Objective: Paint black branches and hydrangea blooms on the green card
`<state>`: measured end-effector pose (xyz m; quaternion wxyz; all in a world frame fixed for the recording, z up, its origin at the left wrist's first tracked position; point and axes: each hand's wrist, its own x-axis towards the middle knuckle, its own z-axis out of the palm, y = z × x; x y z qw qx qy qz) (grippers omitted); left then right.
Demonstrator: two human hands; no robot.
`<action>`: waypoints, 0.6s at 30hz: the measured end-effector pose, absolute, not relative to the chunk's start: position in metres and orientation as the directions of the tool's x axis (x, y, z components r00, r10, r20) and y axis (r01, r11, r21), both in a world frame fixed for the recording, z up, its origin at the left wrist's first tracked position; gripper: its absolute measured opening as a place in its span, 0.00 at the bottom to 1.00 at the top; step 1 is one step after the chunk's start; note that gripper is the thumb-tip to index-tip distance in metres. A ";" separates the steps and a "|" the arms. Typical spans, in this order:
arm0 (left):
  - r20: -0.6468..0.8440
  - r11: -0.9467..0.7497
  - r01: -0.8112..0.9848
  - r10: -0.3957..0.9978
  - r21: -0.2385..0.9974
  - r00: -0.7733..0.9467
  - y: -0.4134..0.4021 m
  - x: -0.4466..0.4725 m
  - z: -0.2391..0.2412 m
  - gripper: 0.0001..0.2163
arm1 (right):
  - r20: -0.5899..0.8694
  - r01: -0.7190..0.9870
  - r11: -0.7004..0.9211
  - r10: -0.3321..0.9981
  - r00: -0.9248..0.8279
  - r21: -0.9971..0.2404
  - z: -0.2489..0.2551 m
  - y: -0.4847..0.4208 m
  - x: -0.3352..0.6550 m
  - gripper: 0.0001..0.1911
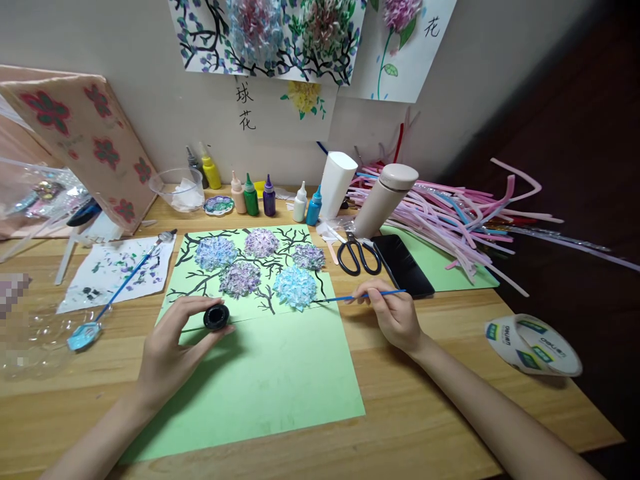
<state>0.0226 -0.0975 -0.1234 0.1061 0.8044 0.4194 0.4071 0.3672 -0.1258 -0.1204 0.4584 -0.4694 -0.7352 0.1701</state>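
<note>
A small black ink pot [217, 317], its mouth facing up, is gripped between the thumb and fingers of my left hand [173, 340] above the green paper [280, 373]. My right hand [393, 312] pinches a thin blue paintbrush [357, 295] held nearly level. The brush's dark tip is at the lower right of the light blue ruffled flower [295, 288], close to a black painted branch. More ruffled flowers in blue and purple, such as the dark purple one [240, 279], sit among black branches on the upper sheet.
Paint bottles [251, 197], a clear cup [180, 190] and a white container [337, 183] line the back. Right of the paper are scissors [358, 255], a phone [404, 265], a tumbler [385, 200], pipe cleaners [450, 213] and a tape roll [533, 345]. A stained tissue [125, 270] with another brush lies left.
</note>
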 end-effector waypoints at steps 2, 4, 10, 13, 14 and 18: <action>0.566 -0.627 0.585 0.761 0.514 0.317 -0.098 0.023 -0.124 0.16 | 0.525 0.556 0.516 0.836 -0.162 -0.651 -0.119 -0.126 0.368 0.13; 0.567 -0.629 0.580 0.760 0.517 0.318 -0.098 0.023 -0.124 0.16 | 0.533 0.573 0.528 0.827 -0.178 -0.627 -0.117 -0.126 0.370 0.12; 0.574 -0.638 0.572 0.753 0.516 0.321 -0.096 0.024 -0.125 0.16 | 0.564 0.603 0.545 0.805 -0.183 -0.583 -0.113 -0.124 0.373 0.12; 0.575 -0.633 0.575 0.756 0.519 0.314 -0.096 0.023 -0.126 0.17 | 0.569 0.615 0.548 0.801 -0.188 -0.568 -0.113 -0.124 0.375 0.12; 0.571 -0.628 0.578 0.760 0.521 0.312 -0.096 0.023 -0.126 0.17 | 0.569 0.618 0.547 0.800 -0.190 -0.564 -0.113 -0.124 0.375 0.12; 0.558 -0.619 0.588 0.768 0.521 0.314 -0.097 0.023 -0.125 0.16 | 0.563 0.625 0.544 0.803 -0.193 -0.560 -0.113 -0.125 0.378 0.12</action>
